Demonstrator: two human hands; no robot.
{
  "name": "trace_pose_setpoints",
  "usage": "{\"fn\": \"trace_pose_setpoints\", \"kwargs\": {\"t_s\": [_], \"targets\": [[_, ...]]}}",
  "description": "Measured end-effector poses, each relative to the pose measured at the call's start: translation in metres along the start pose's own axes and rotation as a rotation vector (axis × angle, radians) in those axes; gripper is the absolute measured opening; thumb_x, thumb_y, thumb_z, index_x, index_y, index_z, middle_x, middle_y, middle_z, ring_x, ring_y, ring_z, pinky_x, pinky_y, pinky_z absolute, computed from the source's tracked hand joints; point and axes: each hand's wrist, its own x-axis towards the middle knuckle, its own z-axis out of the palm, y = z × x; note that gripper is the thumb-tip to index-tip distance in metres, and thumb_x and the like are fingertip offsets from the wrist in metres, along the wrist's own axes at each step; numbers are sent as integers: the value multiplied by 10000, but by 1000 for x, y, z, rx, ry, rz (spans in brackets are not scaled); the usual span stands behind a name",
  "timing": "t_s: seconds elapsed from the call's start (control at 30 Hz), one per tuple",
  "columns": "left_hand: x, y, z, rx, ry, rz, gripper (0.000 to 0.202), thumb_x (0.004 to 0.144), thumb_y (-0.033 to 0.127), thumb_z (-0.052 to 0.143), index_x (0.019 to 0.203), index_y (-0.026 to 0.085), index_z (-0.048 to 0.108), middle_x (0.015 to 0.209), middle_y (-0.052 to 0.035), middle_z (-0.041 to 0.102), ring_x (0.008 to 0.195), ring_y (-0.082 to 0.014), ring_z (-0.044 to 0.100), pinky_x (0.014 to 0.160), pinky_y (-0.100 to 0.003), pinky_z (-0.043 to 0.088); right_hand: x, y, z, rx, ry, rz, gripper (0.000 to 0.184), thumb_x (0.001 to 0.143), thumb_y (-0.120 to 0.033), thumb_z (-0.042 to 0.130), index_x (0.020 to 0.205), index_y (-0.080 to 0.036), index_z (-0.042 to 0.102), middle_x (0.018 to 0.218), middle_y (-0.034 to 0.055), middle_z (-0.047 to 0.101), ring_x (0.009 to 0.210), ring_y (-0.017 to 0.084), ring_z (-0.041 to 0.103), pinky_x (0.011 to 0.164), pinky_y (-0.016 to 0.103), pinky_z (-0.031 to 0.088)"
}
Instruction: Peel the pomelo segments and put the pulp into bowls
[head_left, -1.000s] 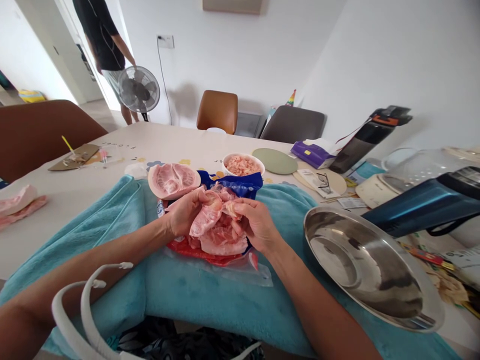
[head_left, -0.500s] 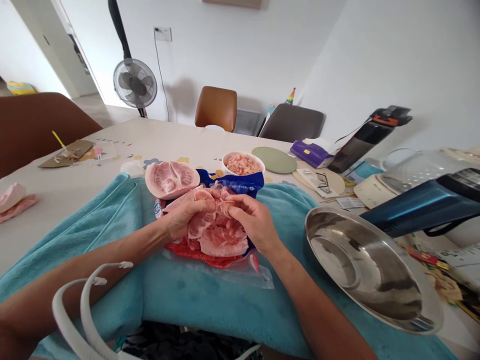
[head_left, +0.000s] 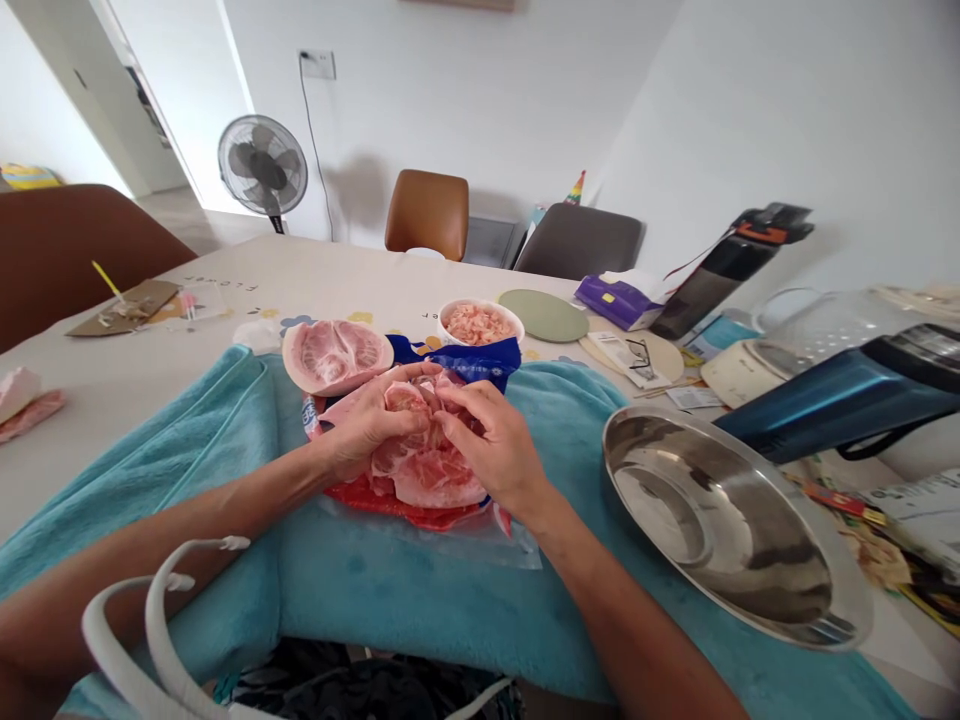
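Note:
My left hand is closed around a piece of pink pomelo, thumb across its front. The fingertips of my right hand pinch at the same piece from the other side; exactly what lies between them is hidden. Under both hands, pink pomelo skins and membrane are heaped on a red and blue plastic bag. A thick hollow half of pomelo rind rests just behind my left hand. Beyond the bag stands a white bowl of loose pink pulp.
A teal towel covers the near table edge. At right lie a steel basin and a blue flask. Farther back are a green round mat and a purple tissue pack. More rind lies far left.
The whole view has shifted slightly, so things sit a little farther left. My left hand has tilted the pomelo piece, showing more of its face, and my right fingers have shifted against it.

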Motion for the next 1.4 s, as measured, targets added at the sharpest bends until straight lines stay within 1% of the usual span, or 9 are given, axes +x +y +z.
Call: {"fn": "trace_pose_setpoints", "kwargs": {"t_s": [0.1,0.23,0.37,0.53,0.73,0.87,0.97,1.17,1.4], "targets": [[-1,1,1,84,5,2,622,623,207,736,1230,190,600,883,-19,707,805,-172,642,738,-253,478,2,3,1,-30,-56,-36,266,897,-205,547,1120,-252,685,995,52,631,947,174,627,874,330,503],[-2,2,4,115,30,-10,640,625,197,717,1252,169,594,795,2,678,784,-174,625,738,-256,468,3,4,2,-140,-82,-91,180,879,-198,569,988,-223,710,924,47,627,870,166,618,797,306,506],[-3,1,5,83,54,-36,642,626,207,722,1251,165,587,719,24,647,721,-166,611,713,-264,470,0,4,8,-291,-10,-143,152,883,-208,527,838,-213,673,890,53,634,822,165,610,691,278,486],[-2,1,5,114,45,-101,603,615,206,775,1194,163,612,735,5,665,723,-168,629,660,-248,473,-4,9,14,-431,69,-166,166,884,-208,487,815,-209,638,875,56,650,800,154,615,597,248,435],[3,3,3,-92,82,-196,484,618,197,769,1083,156,643,779,-36,725,684,-187,686,683,-293,536,1,13,3,-437,108,-108,165,853,-178,483,739,-211,598,829,39,637,684,131,585,573,248,418],[6,5,4,-197,138,-262,431,618,169,738,1039,137,650,790,-62,739,698,-211,705,674,-311,561,-13,-4,-20,-353,224,-124,172,886,-169,471,773,-222,591,781,19,646,632,114,571,597,240,448],[7,4,3,-204,159,-290,365,631,173,714,991,141,664,792,-62,740,691,-207,706,675,-304,565,-42,-16,-49,-485,306,-196,162,898,-147,483,855,-224,619,779,21,677,626,120,599,597,244,461],[8,-3,-2,-212,145,-317,351,652,154,696,1000,168,646,788,-38,733,664,-176,690,681,-287,561,-105,-2,-121,-892,645,83,145,916,-299,546,901,-218,665,799,52,717,667,182,649,618,297,466],[5,0,2,-199,115,-312,352,651,168,692,999,163,636,749,-44,730,653,-185,695,697,-298,564,-123,21,-154,-1101,488,175,408,944,-482,449,711,-223,661,842,78,704,718,216,628,613,344,421]]}}
